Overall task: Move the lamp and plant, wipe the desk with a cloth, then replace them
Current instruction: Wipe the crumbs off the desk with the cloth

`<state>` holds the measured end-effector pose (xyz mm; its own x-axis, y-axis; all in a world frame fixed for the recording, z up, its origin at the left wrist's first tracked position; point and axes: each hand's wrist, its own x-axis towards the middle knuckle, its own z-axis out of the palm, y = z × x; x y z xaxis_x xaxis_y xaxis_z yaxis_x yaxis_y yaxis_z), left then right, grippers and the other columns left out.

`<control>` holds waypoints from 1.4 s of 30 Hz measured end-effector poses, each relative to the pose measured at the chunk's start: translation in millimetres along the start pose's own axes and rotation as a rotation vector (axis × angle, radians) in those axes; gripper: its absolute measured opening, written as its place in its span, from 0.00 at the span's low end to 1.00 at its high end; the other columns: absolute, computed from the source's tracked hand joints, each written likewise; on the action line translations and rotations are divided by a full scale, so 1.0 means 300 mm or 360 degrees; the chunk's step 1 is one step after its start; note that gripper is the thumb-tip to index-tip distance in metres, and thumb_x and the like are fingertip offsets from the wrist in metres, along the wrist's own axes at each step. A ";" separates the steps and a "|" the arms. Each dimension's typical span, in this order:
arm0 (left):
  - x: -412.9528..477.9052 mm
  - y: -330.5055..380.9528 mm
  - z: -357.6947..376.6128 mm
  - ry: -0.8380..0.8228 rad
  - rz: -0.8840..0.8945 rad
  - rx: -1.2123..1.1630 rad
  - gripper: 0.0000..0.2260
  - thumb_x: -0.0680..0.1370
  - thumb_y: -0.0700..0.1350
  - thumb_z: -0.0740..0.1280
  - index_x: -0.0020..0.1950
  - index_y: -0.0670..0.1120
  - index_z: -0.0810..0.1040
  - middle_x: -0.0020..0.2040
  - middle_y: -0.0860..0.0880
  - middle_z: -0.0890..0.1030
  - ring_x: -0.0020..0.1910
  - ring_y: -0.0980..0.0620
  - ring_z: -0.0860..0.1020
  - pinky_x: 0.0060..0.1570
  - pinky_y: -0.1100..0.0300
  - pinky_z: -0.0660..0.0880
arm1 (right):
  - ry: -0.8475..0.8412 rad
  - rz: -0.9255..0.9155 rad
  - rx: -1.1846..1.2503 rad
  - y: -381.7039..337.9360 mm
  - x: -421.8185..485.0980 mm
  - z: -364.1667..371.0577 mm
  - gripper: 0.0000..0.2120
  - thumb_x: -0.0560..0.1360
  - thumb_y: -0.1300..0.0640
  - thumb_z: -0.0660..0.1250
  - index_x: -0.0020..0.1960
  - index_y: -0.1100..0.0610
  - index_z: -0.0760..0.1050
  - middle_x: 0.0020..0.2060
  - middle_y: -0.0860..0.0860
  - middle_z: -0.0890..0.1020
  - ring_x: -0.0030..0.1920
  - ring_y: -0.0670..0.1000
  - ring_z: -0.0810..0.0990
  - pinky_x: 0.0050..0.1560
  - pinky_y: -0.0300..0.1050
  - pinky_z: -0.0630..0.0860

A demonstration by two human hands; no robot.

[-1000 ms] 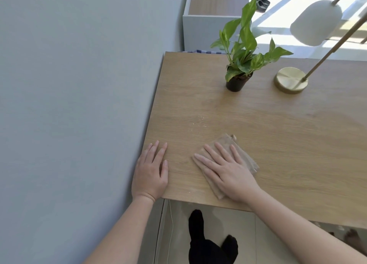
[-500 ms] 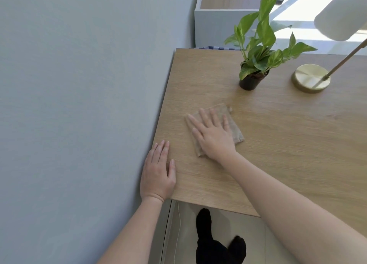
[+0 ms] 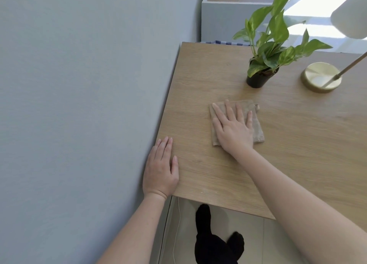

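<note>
**Tabletop** (image 3: 297, 154): pale oak-grain board. Its left edge runs along a grey wall (image 3: 79, 104).

**Cloth** (image 3: 257, 129): beige, folded into a flat rectangle. It lies on the tabletop left of centre, near the plant pot but apart from it. The fold makes a thick pad that fits under one palm.

**Right hand** (image 3: 232, 128): palm-down on the cloth, fingers pointing away from the person. The grip is spread, the fingers straight and slightly fanned. It presses rather than pinches, probably so the whole pad bears on the wood.

**Left hand** (image 3: 160, 170): flat on the near left corner of the tabletop, beside the wall. The grip is spread and holds nothing. Judged to be a brace for the forward reach.

**Pothos plant** (image 3: 268, 51): upright in a black pot (image 3: 258, 81) on the far part of the tabletop, just beyond the cloth.

**Lamp** (image 3: 320, 77): a round brass base to the right of the pot, not touching it. A slanted stem rises to a white shade at the frame's edge.

**Status (judged):** wiping is in hand. The plant and lamp appear to have been set aside at the far right to leave the near left bare. The patch beneath them likely awaits the cloth, and they are not yet put back.

**Hazard (judged):** a longer forward stroke could nudge the pot.
</note>
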<state>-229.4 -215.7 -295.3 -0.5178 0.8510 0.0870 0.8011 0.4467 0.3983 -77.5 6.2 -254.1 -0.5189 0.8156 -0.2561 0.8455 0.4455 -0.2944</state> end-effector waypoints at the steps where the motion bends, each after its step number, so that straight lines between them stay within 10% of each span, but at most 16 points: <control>1: -0.001 0.000 0.001 0.0007 0.0004 0.0002 0.26 0.85 0.49 0.58 0.83 0.45 0.68 0.83 0.48 0.69 0.84 0.48 0.62 0.82 0.46 0.61 | -0.0033 -0.0101 -0.0016 -0.030 -0.002 0.012 0.26 0.87 0.36 0.39 0.84 0.30 0.44 0.87 0.42 0.45 0.87 0.53 0.40 0.83 0.63 0.34; 6: -0.002 -0.002 -0.006 0.0010 0.0009 0.0020 0.26 0.85 0.49 0.58 0.84 0.45 0.68 0.83 0.48 0.69 0.84 0.48 0.62 0.82 0.46 0.61 | -0.0233 -0.0677 -0.0098 0.068 -0.173 0.011 0.24 0.88 0.34 0.40 0.82 0.26 0.42 0.85 0.36 0.47 0.86 0.47 0.40 0.85 0.61 0.38; 27: 0.003 0.002 -0.007 0.0006 -0.0021 0.0049 0.27 0.84 0.48 0.60 0.84 0.47 0.66 0.84 0.50 0.67 0.85 0.50 0.60 0.83 0.49 0.59 | 0.0001 -0.0164 -0.0024 -0.295 0.470 -0.008 0.28 0.86 0.38 0.39 0.86 0.35 0.45 0.87 0.45 0.45 0.86 0.56 0.38 0.82 0.65 0.32; 42: 0.017 -0.013 -0.015 0.0006 0.0009 0.0053 0.26 0.85 0.46 0.59 0.83 0.44 0.68 0.83 0.47 0.68 0.84 0.47 0.62 0.83 0.48 0.58 | -0.0179 -0.0868 -0.0204 -0.035 -0.079 0.066 0.25 0.88 0.35 0.40 0.85 0.31 0.43 0.86 0.40 0.49 0.87 0.50 0.44 0.85 0.63 0.41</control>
<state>-236.3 -214.4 -292.4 -0.5143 0.8526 0.0927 0.8135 0.4508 0.3674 -76.6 -25.2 -263.1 -0.8889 0.4136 -0.1969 0.4562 0.8381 -0.2993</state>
